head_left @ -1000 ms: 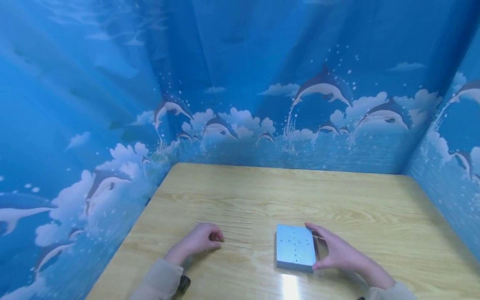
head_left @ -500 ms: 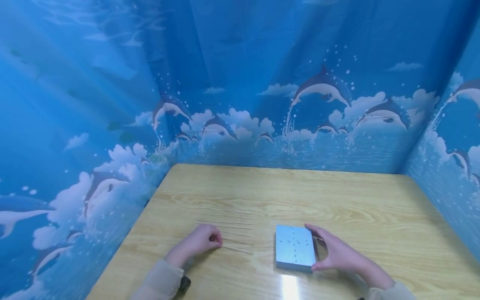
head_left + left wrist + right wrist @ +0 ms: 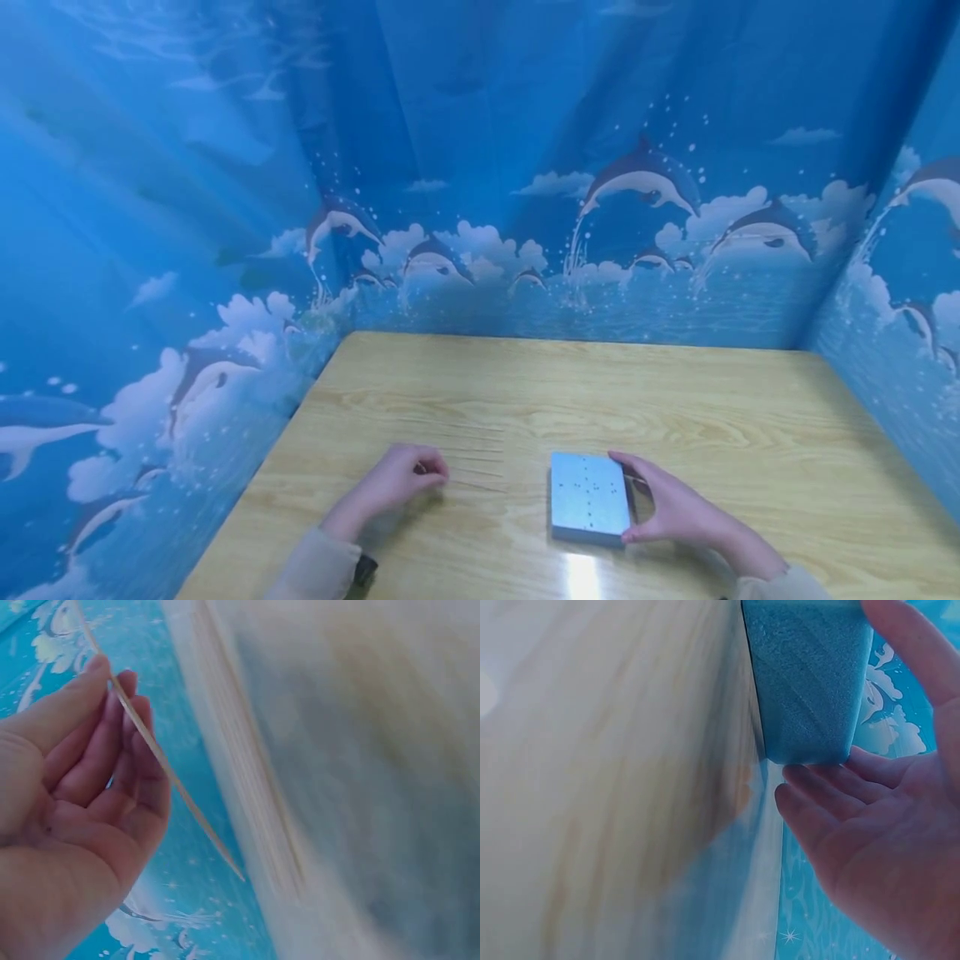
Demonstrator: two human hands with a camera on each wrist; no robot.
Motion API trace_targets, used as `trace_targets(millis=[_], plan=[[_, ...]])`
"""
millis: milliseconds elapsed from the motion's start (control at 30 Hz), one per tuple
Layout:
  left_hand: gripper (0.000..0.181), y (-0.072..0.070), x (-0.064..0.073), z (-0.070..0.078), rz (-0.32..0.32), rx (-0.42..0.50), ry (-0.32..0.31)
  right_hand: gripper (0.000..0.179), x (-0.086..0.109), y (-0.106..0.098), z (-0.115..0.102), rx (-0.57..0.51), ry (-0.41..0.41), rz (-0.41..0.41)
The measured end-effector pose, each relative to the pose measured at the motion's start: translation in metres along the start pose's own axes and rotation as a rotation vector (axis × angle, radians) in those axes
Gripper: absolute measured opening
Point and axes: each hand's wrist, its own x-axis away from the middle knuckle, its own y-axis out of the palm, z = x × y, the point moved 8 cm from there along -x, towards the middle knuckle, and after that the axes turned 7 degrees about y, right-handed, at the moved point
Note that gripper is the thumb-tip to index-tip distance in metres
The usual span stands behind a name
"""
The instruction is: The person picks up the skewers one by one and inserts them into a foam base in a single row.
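Observation:
My left hand is raised a little over the left part of the table. It pinches a thin wooden skewer between thumb and fingertips, and the skewer slants across the left wrist view. Several more skewers lie in a row on the table beside and beyond this hand. A light blue, foam-like block with small dark holes in its top stands to the right of the skewers. My right hand grips the block at its right side, thumb at the near corner and fingers at the far one.
The wood-grain table extends behind and to the right of the block. Blue curtains printed with dolphins hang along its back and sides. A bright reflection shows on the tabletop in front of the block.
My left hand has picked up the nearest skewer, which lay slanting from its fingertips to the table before. My right hand stays at the block, which has not moved.

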Motion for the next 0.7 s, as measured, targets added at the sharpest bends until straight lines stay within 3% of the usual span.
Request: trace_targets(millis=[167,367,567,700], plan=[[0.006,-0.006,-0.011,0.017,0.071,0.088,-0.028,0.117,0.0,0.001,0.001,-0.02,0.002,-0.013],[0.015,-0.005,-0.027,0.043,0.119,0.334,-0.084,0.117,-0.001,0.002,0.004,-0.008,0.008,-0.01],[0.02,-0.001,-0.049,0.071,0.145,0.468,-0.06,0.117,-0.002,0.002,0.005,0.003,0.008,0.007],[0.022,0.005,-0.061,0.08,0.175,0.533,-0.056,0.116,-0.003,0.003,0.005,-0.009,0.014,0.003]])
